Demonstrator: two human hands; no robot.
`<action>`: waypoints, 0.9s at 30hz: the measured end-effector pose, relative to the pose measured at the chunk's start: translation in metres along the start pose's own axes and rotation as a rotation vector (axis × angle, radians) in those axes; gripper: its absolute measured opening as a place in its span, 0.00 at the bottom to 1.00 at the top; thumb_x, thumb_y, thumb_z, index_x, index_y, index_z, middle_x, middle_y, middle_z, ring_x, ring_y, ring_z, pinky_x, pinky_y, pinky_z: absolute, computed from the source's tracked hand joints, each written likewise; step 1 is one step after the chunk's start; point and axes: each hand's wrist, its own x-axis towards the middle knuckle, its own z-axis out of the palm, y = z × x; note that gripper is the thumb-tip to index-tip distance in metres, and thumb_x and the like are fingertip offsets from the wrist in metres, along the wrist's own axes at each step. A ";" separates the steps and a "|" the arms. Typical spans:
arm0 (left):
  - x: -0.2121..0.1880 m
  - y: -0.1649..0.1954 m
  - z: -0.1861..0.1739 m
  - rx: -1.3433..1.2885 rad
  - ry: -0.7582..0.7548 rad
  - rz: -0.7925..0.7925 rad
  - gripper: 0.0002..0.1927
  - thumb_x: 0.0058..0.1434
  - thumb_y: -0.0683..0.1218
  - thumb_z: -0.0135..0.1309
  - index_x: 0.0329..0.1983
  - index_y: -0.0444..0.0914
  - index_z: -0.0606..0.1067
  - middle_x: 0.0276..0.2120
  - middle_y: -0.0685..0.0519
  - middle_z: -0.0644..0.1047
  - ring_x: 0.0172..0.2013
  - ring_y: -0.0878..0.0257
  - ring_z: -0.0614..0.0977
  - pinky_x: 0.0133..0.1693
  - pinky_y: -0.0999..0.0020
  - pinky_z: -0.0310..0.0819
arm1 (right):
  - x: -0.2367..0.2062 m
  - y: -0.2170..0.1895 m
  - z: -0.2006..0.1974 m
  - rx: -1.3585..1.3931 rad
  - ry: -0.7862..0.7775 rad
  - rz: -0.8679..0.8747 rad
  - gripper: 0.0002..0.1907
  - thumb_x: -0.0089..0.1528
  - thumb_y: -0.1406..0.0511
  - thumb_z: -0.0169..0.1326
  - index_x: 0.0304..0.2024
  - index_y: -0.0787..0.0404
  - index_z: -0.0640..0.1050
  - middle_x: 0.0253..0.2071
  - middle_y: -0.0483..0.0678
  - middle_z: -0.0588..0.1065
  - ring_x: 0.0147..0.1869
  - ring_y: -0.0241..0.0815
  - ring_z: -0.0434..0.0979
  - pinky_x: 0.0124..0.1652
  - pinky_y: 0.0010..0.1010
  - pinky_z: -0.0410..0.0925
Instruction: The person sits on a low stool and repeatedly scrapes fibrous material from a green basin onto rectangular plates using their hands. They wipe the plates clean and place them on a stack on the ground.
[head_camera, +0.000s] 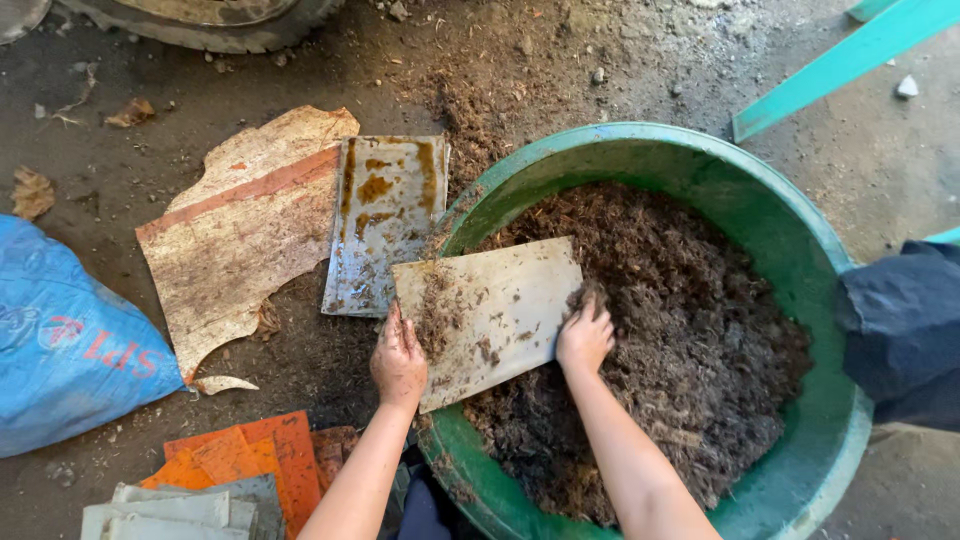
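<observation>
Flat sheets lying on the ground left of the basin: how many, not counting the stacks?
2: a torn brown sheet farthest left, and a rusty metal sheet beside it, against the green basin. Others could lie underneath.

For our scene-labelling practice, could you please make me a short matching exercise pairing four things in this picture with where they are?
Things:
1. pale sheet
2. green tub
3. blue sack
4. orange sheets

Places:
A. on the ground at the far left
B. stacked on the ground beside the left forearm
C. held by both hands over the tub's rim
D. holds dark brown fibrous material

Pairs: 1-C, 2-D, 3-A, 4-B
</observation>
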 end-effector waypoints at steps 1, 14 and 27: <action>0.000 0.002 -0.001 -0.005 -0.014 -0.014 0.21 0.72 0.49 0.46 0.66 0.39 0.71 0.53 0.38 0.79 0.47 0.40 0.82 0.46 0.51 0.77 | -0.019 -0.001 0.005 -0.012 -0.021 -0.002 0.31 0.71 0.58 0.37 0.77 0.51 0.55 0.74 0.60 0.54 0.77 0.61 0.48 0.69 0.58 0.49; 0.006 0.020 0.000 -0.054 -0.058 -0.059 0.23 0.72 0.52 0.43 0.68 0.41 0.70 0.53 0.40 0.79 0.46 0.41 0.82 0.45 0.51 0.77 | -0.106 -0.113 0.025 0.160 0.006 -0.896 0.31 0.62 0.65 0.51 0.69 0.39 0.68 0.78 0.50 0.51 0.81 0.59 0.42 0.73 0.58 0.37; 0.002 0.022 -0.003 -0.087 -0.063 -0.091 0.23 0.71 0.53 0.45 0.66 0.40 0.71 0.55 0.41 0.78 0.49 0.42 0.81 0.48 0.53 0.77 | -0.065 -0.081 0.019 0.216 -0.073 -0.828 0.31 0.71 0.65 0.42 0.77 0.53 0.58 0.81 0.54 0.44 0.83 0.65 0.39 0.74 0.58 0.38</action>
